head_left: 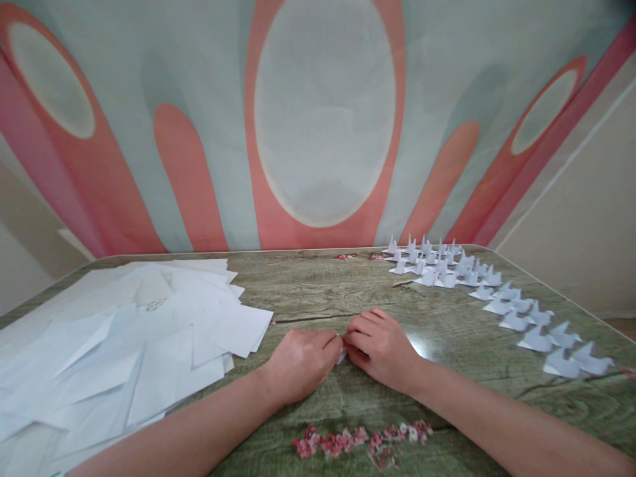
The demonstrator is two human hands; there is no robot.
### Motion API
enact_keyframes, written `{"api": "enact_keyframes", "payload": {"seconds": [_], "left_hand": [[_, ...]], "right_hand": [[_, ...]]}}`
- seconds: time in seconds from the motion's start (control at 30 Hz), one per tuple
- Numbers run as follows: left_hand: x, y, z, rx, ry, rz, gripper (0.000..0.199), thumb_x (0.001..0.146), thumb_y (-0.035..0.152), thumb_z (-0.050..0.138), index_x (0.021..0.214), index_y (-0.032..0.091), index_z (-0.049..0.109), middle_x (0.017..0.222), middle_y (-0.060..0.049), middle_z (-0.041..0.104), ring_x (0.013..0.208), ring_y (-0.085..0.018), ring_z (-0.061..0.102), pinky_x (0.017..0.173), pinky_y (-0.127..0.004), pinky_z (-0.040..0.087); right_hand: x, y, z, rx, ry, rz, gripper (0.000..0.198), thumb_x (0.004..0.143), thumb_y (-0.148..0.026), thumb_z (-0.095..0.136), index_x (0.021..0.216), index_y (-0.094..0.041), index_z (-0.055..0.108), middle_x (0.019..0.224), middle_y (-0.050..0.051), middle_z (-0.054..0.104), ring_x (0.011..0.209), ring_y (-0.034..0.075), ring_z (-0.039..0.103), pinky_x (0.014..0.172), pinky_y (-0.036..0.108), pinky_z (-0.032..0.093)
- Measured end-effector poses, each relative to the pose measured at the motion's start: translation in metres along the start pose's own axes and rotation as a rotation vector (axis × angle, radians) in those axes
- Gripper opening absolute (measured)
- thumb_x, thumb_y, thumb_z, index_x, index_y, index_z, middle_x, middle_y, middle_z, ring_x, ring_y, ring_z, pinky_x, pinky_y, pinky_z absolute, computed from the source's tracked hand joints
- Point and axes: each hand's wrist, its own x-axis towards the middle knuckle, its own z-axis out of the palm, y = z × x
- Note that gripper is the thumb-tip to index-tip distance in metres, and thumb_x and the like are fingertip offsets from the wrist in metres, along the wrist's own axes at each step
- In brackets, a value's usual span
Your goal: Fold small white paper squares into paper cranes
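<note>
At the middle of the table, my left hand [305,361] and my right hand [380,348] meet with their fingertips almost touching. Between them is a small piece of folded white paper [341,356], mostly covered by the fingers. Both hands are closed, pinching the paper from either side close to the tabletop. How far the paper is folded cannot be made out. To the right of my hands stand several folded white paper birds [536,339] in loose rows. On the left lies a wide, messy pile of white paper sheets [163,361].
The wood-patterned table [298,285] has printed pink flowers [358,440] near its front. Behind its far edge rises a backdrop [325,119] with coral and pale green shapes. Paper birds line the right edge; the sheets reach the left edge.
</note>
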Motion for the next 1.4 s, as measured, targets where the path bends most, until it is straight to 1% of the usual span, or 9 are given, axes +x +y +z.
{"api": "enact_keyframes", "payload": {"seconds": [0.27,0.43,0.6,0.7,0.8,0.93,1.07,1.17,1.4], "left_hand": [[0.001,0.004,-0.004,-0.037,-0.010,-0.009,0.026,0.091,0.024,0.035,0.076,0.015,0.055,0.070,-0.003,0.059,0.060,-0.014,0.057,0.052,-0.026,0.040],[0.000,0.007,-0.008,-0.042,-0.099,-0.048,0.029,0.086,0.042,0.045,0.085,0.015,0.057,0.079,-0.005,0.060,0.072,-0.020,0.059,0.060,-0.031,0.045],[0.000,0.008,-0.009,-0.060,-0.123,-0.068,0.033,0.084,0.045,0.049,0.095,0.015,0.057,0.086,-0.007,0.060,0.081,-0.022,0.058,0.068,-0.033,0.047],[0.000,0.008,-0.009,-0.062,-0.139,-0.086,0.038,0.083,0.049,0.049,0.100,0.015,0.057,0.089,-0.007,0.059,0.086,-0.024,0.056,0.072,-0.036,0.047],[0.000,0.008,-0.009,-0.071,-0.156,-0.098,0.041,0.083,0.050,0.050,0.102,0.014,0.056,0.092,-0.008,0.059,0.089,-0.025,0.055,0.076,-0.038,0.047],[0.000,0.007,-0.010,-0.093,-0.155,-0.119,0.040,0.083,0.050,0.050,0.103,0.016,0.056,0.094,-0.008,0.057,0.092,-0.024,0.053,0.078,-0.038,0.046],[0.000,0.005,-0.009,-0.117,-0.136,-0.119,0.037,0.082,0.049,0.051,0.098,0.017,0.057,0.093,-0.007,0.057,0.090,-0.023,0.053,0.079,-0.036,0.044],[0.000,0.004,-0.009,-0.127,-0.132,-0.117,0.037,0.082,0.049,0.050,0.099,0.017,0.057,0.093,-0.007,0.056,0.091,-0.022,0.052,0.080,-0.036,0.044],[0.001,0.004,-0.012,-0.121,-0.182,-0.097,0.037,0.082,0.048,0.052,0.099,0.016,0.057,0.095,-0.007,0.056,0.094,-0.024,0.051,0.085,-0.039,0.043]], "right_hand": [[-0.001,0.000,0.000,0.009,0.003,-0.016,0.008,0.080,-0.017,0.056,0.076,-0.018,0.062,0.074,0.002,0.058,0.072,0.015,0.047,0.069,0.031,0.030],[-0.001,0.000,-0.002,0.021,-0.037,0.004,0.008,0.078,-0.014,0.057,0.080,-0.019,0.064,0.075,0.002,0.059,0.073,0.015,0.048,0.070,0.031,0.031],[-0.001,0.000,-0.005,0.088,-0.088,0.057,0.015,0.072,-0.008,0.056,0.081,-0.018,0.064,0.079,0.003,0.060,0.078,0.016,0.051,0.074,0.031,0.032],[-0.002,0.001,-0.006,0.118,-0.080,0.101,0.021,0.071,-0.005,0.055,0.084,-0.019,0.065,0.079,0.003,0.060,0.077,0.016,0.051,0.074,0.032,0.033],[-0.002,0.001,-0.005,0.127,-0.061,0.114,0.021,0.073,-0.005,0.054,0.082,-0.020,0.066,0.078,0.002,0.060,0.076,0.016,0.051,0.074,0.032,0.033],[-0.003,0.000,-0.005,0.108,-0.045,0.081,0.019,0.076,-0.007,0.053,0.076,-0.019,0.067,0.076,0.002,0.059,0.075,0.015,0.050,0.073,0.032,0.033],[-0.003,-0.001,-0.004,0.075,-0.035,0.032,0.019,0.077,-0.008,0.054,0.083,-0.020,0.068,0.076,0.002,0.059,0.076,0.015,0.049,0.072,0.031,0.033],[-0.003,0.000,-0.003,0.060,-0.043,0.008,0.018,0.079,-0.010,0.053,0.083,-0.020,0.068,0.077,0.002,0.059,0.076,0.015,0.048,0.072,0.032,0.033],[-0.003,0.000,-0.003,0.003,-0.093,-0.082,0.017,0.083,-0.013,0.050,0.072,-0.016,0.063,0.078,0.004,0.058,0.077,0.017,0.046,0.070,0.034,0.033]]}}
